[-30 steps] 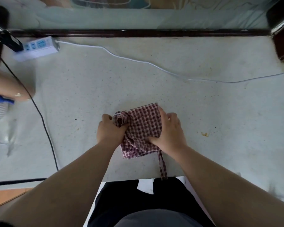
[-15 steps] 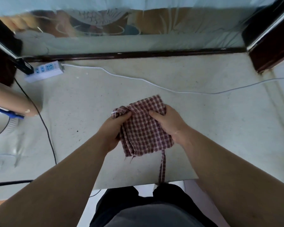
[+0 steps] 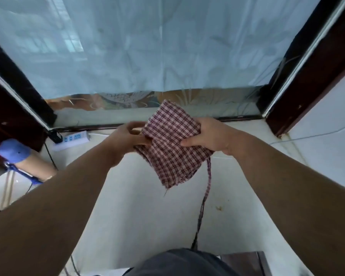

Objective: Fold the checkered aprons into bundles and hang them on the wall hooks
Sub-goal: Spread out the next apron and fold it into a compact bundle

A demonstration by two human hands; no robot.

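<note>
- The folded checkered apron (image 3: 173, 144) is held in the air above the pale tabletop (image 3: 147, 212), a little past the middle of the view toward 12 o'clock.
- It is a thick, roughly square bundle, tilted so that one corner points to 12 o'clock and a frayed corner points to 6 o'clock.
- The left hand (image 3: 127, 138) pinches the bundle's 9 o'clock edge, with its fingers curled round the layers.
- The right hand (image 3: 209, 136) grips the 3 o'clock side, with the thumb lying across the front of the cloth and the fingers behind it.
- A narrow checkered tie (image 3: 208, 180) hangs from the bundle's 4 o'clock corner and trails down toward 6 o'clock.
- A white power strip (image 3: 72, 139) lies on the tabletop at 9 o'clock from the bundle, against the dark window frame.
- A thin white cable (image 3: 317, 134) runs along the tabletop at 3 o'clock.
- A pale blue curtain (image 3: 147, 46) fills the view at 12 o'clock.
</note>
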